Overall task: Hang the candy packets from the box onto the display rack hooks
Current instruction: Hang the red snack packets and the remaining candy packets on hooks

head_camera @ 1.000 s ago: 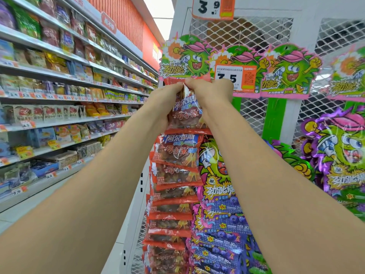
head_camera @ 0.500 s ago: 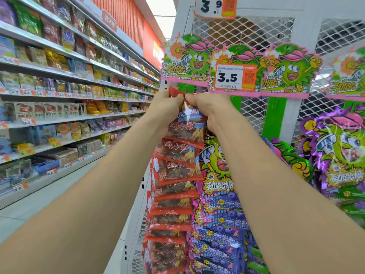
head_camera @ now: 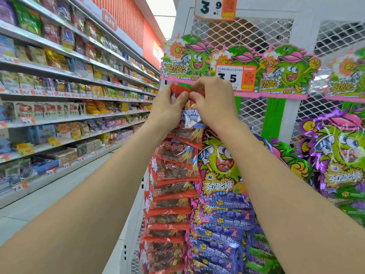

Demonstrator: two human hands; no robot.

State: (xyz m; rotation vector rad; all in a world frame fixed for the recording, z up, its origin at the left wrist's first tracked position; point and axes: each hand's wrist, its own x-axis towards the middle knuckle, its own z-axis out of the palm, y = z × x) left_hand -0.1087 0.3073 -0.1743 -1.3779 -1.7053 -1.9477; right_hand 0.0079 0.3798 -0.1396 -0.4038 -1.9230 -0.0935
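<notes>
Pinched at its red top edge by left hand (head_camera: 167, 111) and right hand (head_camera: 213, 103), fingers curled on it. Hangs as a strip of candy packets (head_camera: 173, 155), long axis vertical, top edge uppermost, at the display rack's (head_camera: 254, 36) left edge, beside purple packets (head_camera: 221, 210).

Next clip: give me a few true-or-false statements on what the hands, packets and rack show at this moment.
1. The left hand and right hand both grip the top of the red strip. True.
2. The price tag next to the right hand reads 5.5. False: it reads 3.5.
3. The purple packets hang left of the red strip. False: they hang to its right.
4. The rack has a white mesh back. True.
</notes>
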